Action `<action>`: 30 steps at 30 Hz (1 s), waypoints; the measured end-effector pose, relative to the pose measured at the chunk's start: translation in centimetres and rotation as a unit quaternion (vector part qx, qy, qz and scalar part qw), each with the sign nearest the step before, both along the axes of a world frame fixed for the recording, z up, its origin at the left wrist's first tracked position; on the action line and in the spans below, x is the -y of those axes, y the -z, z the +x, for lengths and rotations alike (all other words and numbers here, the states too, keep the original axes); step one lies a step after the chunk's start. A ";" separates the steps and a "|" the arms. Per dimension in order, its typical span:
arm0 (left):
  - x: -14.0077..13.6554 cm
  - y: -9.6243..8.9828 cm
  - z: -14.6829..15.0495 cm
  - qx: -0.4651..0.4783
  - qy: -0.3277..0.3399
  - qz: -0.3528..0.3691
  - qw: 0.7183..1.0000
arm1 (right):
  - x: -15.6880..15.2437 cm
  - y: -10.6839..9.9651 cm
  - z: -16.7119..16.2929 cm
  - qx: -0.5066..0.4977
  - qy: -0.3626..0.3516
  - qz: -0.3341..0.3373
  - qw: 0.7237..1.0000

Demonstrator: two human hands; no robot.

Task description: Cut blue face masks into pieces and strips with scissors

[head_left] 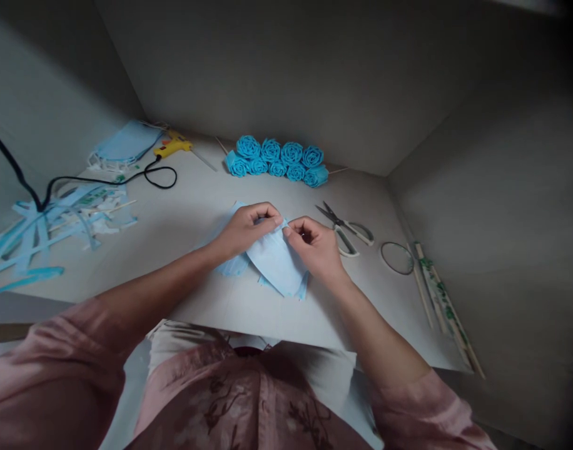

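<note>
Over the middle of the table, my left hand [257, 226] and my right hand [314, 242] pinch the top edge of a light blue sheet [278, 259], which looks like fabric from a face mask. Their fingertips almost meet at that edge, and the sheet hangs down toward me. More light blue pieces [234, 265] lie under and beside my left hand, partly covered by it. Just beyond my right hand rest scissors [345, 226] with pale handles, their blades spread apart.
Blue rosettes [277, 161] stand in two rows at the back. A yellow glue gun [174, 145] with a black cord [103, 178] lies near stacked face masks [124, 145]. Cut strips [47, 231] litter the left side. A ring [397, 257] and thin sticks [443, 300] are at right.
</note>
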State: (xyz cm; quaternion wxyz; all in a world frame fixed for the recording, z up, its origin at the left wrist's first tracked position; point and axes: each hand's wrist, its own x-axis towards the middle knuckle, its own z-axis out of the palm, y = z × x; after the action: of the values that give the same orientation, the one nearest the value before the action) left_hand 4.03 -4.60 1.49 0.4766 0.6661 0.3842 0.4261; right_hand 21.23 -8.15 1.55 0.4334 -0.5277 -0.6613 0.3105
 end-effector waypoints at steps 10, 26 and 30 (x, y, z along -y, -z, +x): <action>-1.1 -0.4 -0.5 0.087 -0.118 0.017 0.989 | -0.3 0.4 0.1 -0.026 0.000 -0.024 0.999; -3.5 -1.7 -2.8 0.216 -0.138 0.032 0.966 | -1.2 0.4 0.7 -0.095 0.031 -0.037 0.994; -5.5 -4.4 -6.2 0.149 -0.198 0.092 0.964 | -2.0 0.1 1.9 -0.198 0.084 -0.040 0.976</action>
State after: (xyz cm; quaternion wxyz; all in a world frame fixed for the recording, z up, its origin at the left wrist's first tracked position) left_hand -2.19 0.88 5.90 0.3711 0.5466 0.3929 0.6396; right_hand 23.15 -6.20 1.49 0.5589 -0.5263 -0.5023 0.3980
